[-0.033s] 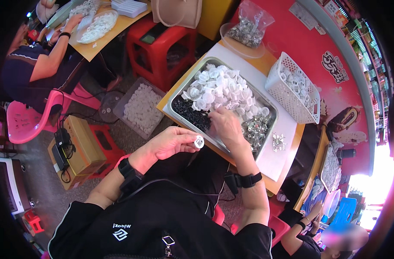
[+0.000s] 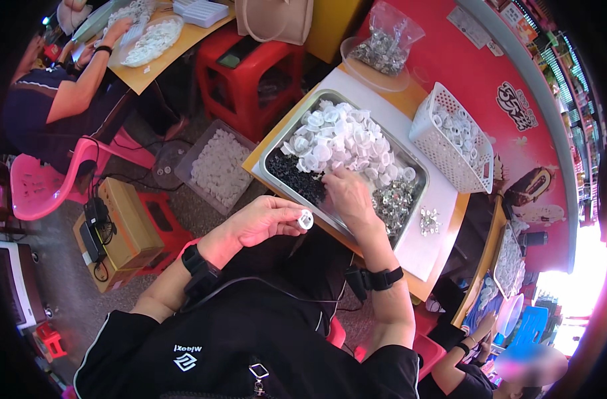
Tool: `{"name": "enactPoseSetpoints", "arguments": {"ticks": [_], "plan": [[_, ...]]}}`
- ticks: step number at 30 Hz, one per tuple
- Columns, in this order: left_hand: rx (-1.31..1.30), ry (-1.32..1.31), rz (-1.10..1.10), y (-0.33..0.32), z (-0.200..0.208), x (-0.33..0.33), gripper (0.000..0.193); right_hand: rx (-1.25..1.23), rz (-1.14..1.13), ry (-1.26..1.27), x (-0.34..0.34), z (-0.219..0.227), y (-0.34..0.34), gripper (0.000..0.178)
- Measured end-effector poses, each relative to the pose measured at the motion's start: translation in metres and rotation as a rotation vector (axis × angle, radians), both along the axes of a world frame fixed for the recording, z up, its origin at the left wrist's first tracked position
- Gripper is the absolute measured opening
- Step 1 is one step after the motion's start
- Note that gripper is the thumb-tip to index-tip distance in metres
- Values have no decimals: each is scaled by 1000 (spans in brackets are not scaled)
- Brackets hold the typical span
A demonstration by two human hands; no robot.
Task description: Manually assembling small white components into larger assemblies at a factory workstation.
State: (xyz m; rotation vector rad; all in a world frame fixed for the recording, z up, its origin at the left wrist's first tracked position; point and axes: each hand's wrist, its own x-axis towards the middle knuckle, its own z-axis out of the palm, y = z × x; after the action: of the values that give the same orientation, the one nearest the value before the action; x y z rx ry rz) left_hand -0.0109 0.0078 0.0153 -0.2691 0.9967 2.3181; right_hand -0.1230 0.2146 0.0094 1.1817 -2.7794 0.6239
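Observation:
Between the thumb and fingers of my left hand (image 2: 267,221) is a small white round plastic part (image 2: 305,219), held in front of the tray's near edge. My right hand (image 2: 350,198) reaches down into the metal tray (image 2: 421,193), fingers bent together at the edge of a heap of small black pieces (image 2: 292,177). Its fingertips are partly hidden, and what they pinch is too small to make out. Behind that hand rises a pile of white plastic caps (image 2: 343,136). To its right lie small shiny metal pieces (image 2: 395,206).
A white perforated basket (image 2: 453,136) of parts stands right of the tray, near loose metal pieces (image 2: 430,221). Behind is a clear bag (image 2: 383,50) of metal parts. On the floor at left sits a bin (image 2: 218,163) of white parts. Other people work at far left and lower right.

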Motion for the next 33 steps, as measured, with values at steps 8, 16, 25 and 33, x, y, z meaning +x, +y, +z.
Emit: {"name": "enactPoseSetpoints", "arguments": {"ticks": [8,16,25,33], "plan": [[26,3,13,-5,-2,-5,28,-88,-25,-115,14,9,13,19],[90,5,-15,7,16,-16,29,-1275,-444,-1196,42,23,37,13],[180,-9,-1,25,28,-24,23,-1622,-241,-1470,68,25,40,9],[178,-46,-40,30,21,-22,22,-1116,-480,-984,86,54,30,9]]}}
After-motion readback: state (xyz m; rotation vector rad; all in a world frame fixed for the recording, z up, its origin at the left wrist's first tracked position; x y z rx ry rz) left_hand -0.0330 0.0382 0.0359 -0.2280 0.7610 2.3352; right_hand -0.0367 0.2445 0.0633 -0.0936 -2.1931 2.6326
